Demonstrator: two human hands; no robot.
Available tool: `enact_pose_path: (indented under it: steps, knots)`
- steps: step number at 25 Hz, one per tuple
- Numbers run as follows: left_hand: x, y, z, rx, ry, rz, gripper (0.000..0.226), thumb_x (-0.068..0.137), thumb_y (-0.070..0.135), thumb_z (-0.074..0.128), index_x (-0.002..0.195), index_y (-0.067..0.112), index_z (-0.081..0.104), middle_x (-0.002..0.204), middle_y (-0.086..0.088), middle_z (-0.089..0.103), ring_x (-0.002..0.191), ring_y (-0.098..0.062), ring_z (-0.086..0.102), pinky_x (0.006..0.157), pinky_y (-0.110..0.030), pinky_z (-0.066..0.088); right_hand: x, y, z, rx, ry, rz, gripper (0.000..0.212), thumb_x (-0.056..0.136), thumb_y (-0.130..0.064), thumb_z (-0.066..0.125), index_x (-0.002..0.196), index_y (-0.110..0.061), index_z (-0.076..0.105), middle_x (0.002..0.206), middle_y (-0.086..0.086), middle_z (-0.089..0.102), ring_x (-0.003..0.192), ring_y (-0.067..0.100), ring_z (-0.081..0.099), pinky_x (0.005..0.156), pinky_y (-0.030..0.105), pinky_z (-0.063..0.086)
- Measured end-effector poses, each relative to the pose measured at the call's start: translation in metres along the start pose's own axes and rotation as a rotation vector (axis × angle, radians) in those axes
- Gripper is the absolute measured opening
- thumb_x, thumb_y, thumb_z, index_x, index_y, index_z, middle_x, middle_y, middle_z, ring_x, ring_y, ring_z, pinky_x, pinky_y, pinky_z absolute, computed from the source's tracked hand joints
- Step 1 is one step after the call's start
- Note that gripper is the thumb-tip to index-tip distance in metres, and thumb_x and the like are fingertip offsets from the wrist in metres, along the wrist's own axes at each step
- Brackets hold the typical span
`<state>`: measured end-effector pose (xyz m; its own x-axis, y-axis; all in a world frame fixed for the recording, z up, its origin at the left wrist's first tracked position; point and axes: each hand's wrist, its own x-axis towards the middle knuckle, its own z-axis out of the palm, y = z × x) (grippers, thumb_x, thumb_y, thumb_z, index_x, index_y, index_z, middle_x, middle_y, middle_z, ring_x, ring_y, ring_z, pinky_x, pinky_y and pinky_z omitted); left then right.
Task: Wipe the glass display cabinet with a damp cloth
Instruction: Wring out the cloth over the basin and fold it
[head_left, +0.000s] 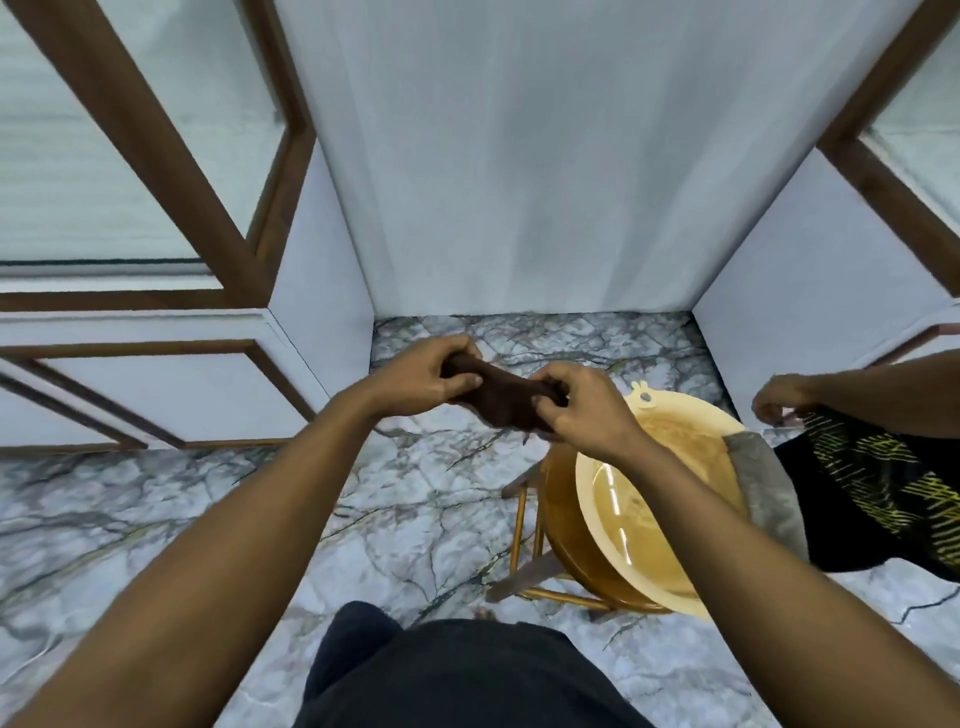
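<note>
A dark brown cloth (501, 397) is bunched and stretched between both my hands, over the marble floor just left of a basin. My left hand (421, 376) grips its left end and my right hand (582, 405) grips its right end. The glass display cabinet (130, 171) with brown wooden frames stands at the left. A second glass-fronted unit (904, 156) stands at the right.
A cream plastic basin (675, 431) holding water rests on a wooden stool (524, 519) under my right forearm, with a grey cloth (769, 493) over its rim. Another person's hand (779, 400) and patterned dark clothing (878, 493) are at the right. A white wall (519, 156) faces me.
</note>
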<state>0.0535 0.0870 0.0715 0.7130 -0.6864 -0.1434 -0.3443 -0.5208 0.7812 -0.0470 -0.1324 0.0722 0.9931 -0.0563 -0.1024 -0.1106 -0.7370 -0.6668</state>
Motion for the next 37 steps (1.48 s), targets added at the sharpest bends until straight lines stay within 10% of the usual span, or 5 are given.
enact_pose_path:
  steps: [7, 15, 22, 30, 37]
  knots:
    - [-0.009, -0.044, -0.075, -0.156, 0.258, -0.062, 0.013, 0.091, 0.022, 0.069, 0.095, 0.032, 0.063, 0.096, 0.005, 0.071, 0.095, -0.016, 0.068, 0.093, -0.045, 0.057, 0.089, -0.070, 0.017, 0.298, -0.034, -0.020, 0.017, 0.092, -0.004, 0.067, 0.092, -0.021, 0.069, 0.084, 0.012, 0.069, 0.071, 0.033, 0.073, 0.064, 0.055, 0.064]
    - [0.034, -0.080, -0.217, -0.162, 0.393, -0.064, 0.019, 0.094, 0.025, 0.068, 0.113, 0.023, 0.064, 0.115, 0.008, 0.070, 0.106, -0.008, 0.068, 0.100, -0.037, 0.055, 0.227, -0.165, 0.026, 0.455, -0.025, -0.092, 0.013, 0.097, -0.004, 0.060, 0.092, -0.017, 0.062, 0.109, 0.007, 0.068, 0.069, 0.024, 0.068, 0.060, 0.041, 0.063]
    - [0.080, -0.082, -0.317, 0.096, 0.499, -0.163, 0.032, 0.094, 0.035, 0.066, 0.124, 0.026, 0.060, 0.123, 0.007, 0.066, 0.103, -0.011, 0.065, 0.095, -0.037, 0.055, 0.342, -0.230, 0.021, 0.321, 0.045, -0.250, 0.010, 0.093, -0.009, 0.057, 0.096, -0.018, 0.056, 0.084, 0.001, 0.063, 0.069, 0.017, 0.058, 0.057, 0.030, 0.052]
    - [0.155, -0.132, -0.348, 0.318, 0.290, -0.501, 0.055, 0.091, 0.043, 0.068, 0.140, 0.023, 0.051, 0.139, -0.001, 0.060, 0.118, -0.020, 0.059, 0.087, -0.027, 0.041, 0.493, -0.229, 0.012, -0.269, -0.412, -0.487, 0.011, 0.092, -0.014, 0.062, 0.098, -0.022, 0.057, 0.095, 0.000, 0.062, 0.086, 0.025, 0.063, 0.068, 0.033, 0.057]
    - [0.206, -0.132, -0.361, 0.238, 0.523, -0.721, 0.043, 0.091, 0.042, 0.066, 0.130, 0.025, 0.058, 0.131, 0.004, 0.062, 0.104, -0.015, 0.059, 0.087, -0.031, 0.050, 0.598, -0.251, -0.015, -0.264, -0.658, -0.748, 0.016, 0.092, -0.009, 0.061, 0.090, -0.025, 0.056, 0.093, 0.000, 0.062, 0.070, 0.013, 0.064, 0.059, 0.034, 0.060]
